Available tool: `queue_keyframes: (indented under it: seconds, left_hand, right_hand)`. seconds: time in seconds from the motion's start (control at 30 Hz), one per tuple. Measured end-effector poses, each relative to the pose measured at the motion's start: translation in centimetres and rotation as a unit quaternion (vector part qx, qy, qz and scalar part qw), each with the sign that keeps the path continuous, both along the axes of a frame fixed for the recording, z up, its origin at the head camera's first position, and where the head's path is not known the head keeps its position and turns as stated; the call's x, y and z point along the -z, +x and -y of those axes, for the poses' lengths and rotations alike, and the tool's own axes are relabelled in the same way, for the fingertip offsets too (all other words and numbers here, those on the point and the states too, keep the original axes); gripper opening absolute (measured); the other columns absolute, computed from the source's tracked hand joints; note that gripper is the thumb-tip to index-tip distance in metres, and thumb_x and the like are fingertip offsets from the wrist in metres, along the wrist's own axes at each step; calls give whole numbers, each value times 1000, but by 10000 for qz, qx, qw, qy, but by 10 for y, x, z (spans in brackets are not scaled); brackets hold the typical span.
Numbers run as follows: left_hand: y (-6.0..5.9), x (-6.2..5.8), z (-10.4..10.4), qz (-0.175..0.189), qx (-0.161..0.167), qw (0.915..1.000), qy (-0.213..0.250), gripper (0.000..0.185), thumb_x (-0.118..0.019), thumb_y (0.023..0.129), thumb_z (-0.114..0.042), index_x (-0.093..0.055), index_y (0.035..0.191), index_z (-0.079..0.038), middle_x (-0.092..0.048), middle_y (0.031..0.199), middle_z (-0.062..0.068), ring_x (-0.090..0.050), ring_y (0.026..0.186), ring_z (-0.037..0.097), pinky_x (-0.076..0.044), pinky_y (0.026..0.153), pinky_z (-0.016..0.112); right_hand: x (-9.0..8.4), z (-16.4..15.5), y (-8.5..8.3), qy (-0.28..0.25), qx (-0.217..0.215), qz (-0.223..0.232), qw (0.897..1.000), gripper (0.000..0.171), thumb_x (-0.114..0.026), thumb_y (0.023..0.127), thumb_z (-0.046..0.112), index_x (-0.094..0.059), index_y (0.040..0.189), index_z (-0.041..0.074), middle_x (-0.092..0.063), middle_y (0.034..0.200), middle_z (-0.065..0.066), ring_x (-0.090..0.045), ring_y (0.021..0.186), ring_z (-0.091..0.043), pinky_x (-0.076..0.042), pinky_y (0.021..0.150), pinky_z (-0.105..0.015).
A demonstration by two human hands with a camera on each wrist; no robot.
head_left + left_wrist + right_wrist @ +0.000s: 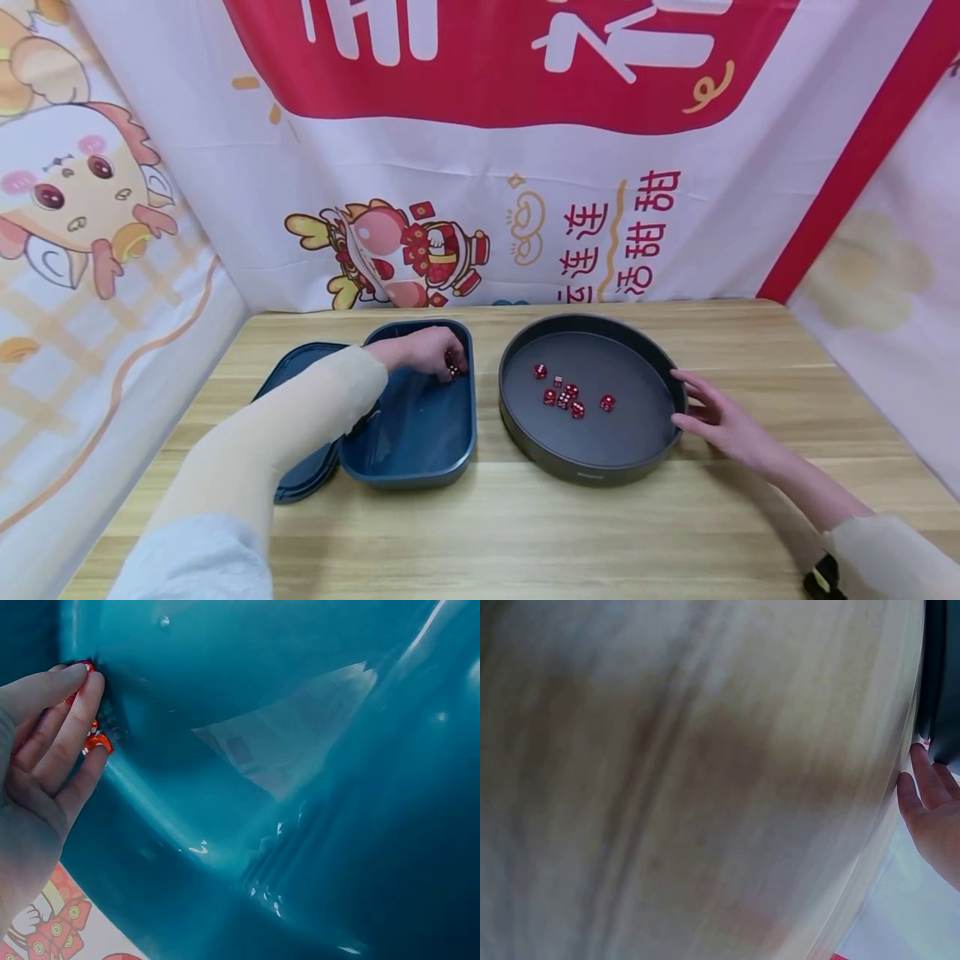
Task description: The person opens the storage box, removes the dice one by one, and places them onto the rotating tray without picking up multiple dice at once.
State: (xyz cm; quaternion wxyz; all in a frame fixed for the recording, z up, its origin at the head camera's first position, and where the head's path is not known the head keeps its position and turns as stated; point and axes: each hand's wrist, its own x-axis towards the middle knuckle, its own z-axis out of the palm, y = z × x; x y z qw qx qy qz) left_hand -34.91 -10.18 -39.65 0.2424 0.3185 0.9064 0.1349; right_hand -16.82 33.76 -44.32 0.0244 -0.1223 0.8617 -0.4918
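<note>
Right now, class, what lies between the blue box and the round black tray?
Only a narrow bare strip of wooden table separates the blue box from the round black tray; the head view shows it.

Left hand (423, 350) curled, right hand (720, 417) flat

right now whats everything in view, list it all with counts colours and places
round tray: one, dark grey, right of centre on the table
dice in tray: about seven, red with white pips, clustered left of its middle
rectangular box: one, dark blue, left of the tray
lid: one, dark blue, partly under the box's left side
dice in box: a few, red, far corner, count unclear
table: one, light wood
banner: red and white, behind
left hand: pinches the box dice
right hand: flat against the tray's right rim
</note>
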Motion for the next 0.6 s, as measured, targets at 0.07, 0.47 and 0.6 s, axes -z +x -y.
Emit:
queue_keyframes:
  seconds: [0.07, 0.47, 0.6]
  left_hand:
    - [1, -2, 1, -46, -9, 10000, -16, 22, -73, 85, -2, -74, 102, -17, -67, 95, -3, -61, 87, 15, -52, 81, 34]
    - [13, -49, 9, 51, -184, 9976, 672, 21, -74, 86, -6, -75, 106, -11, -69, 97, 1, -62, 89, 19, -53, 83, 33]
    - [17, -64, 15, -214, -139, 9951, 956, 23, -76, 85, -10, -74, 108, -8, -70, 100, 2, -63, 85, 18, -53, 79, 32]
  right_hand:
    - [0, 0, 0, -5, 1, 5, 10000, 64, -62, 96, 11, -27, 148, -1, -26, 147, -36, -45, 119, -55, -44, 83, -14]
    - [-1, 1, 0, 22, 3, 65, 10000, 65, -61, 97, 12, -25, 149, -2, -25, 147, -38, -44, 120, -56, -43, 83, -14]
    - [-1, 2, 1, 3, 13, -10, 10000, 64, -61, 96, 11, -26, 148, -2, -26, 146, -38, -44, 120, -56, -43, 83, -13]
